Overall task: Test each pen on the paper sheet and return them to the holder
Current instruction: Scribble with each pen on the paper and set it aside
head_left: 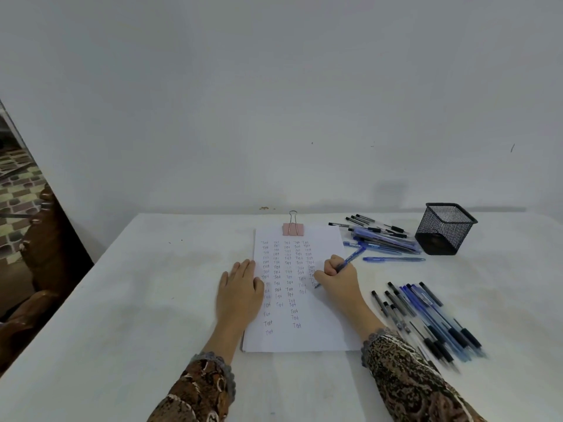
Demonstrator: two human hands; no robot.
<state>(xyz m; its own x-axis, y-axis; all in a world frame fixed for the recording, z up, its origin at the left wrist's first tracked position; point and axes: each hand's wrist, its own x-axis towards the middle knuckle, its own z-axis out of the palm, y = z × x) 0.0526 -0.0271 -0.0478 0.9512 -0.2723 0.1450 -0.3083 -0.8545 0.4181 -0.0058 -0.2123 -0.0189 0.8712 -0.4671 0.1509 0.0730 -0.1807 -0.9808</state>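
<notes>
While both patterned sleeves reach in from the near edge of the white table (122,300), the paper sheet (304,338) lies straight ahead between the forearms. Its lower part is bare and its upper part is filled with columns of the word "Test". At about 4 o'clock from the sheet, a loose pile of black and blue pens (426,318) lies on the table, apart from the paper.

The left hand (240,287) lies flat at the sheet's 9 o'clock edge, fingers straight and together, pressing the paper down. The right hand (338,278) pinches a blue pen (350,259) in a writing grip. Its tip rests on the paper at the foot of the rightmost column, and its barrel slants up toward 1 o'clock. The step in hand looks to be the test scribble itself.

Farther off, at 2 o'clock, lies a single blue pen (393,259), then a second heap of pens (380,236). Beyond it the black mesh holder (446,228) stands upright, with no pen showing above its rim. A pink binder clip (293,228) grips the sheet at 12 o'clock.

Which heap has already been tested cannot be told. The next move probably calls for lifting the tip clear, carrying the pen toward 2 o'clock over the far heap, and dropping it into the holder without tipping it.
</notes>
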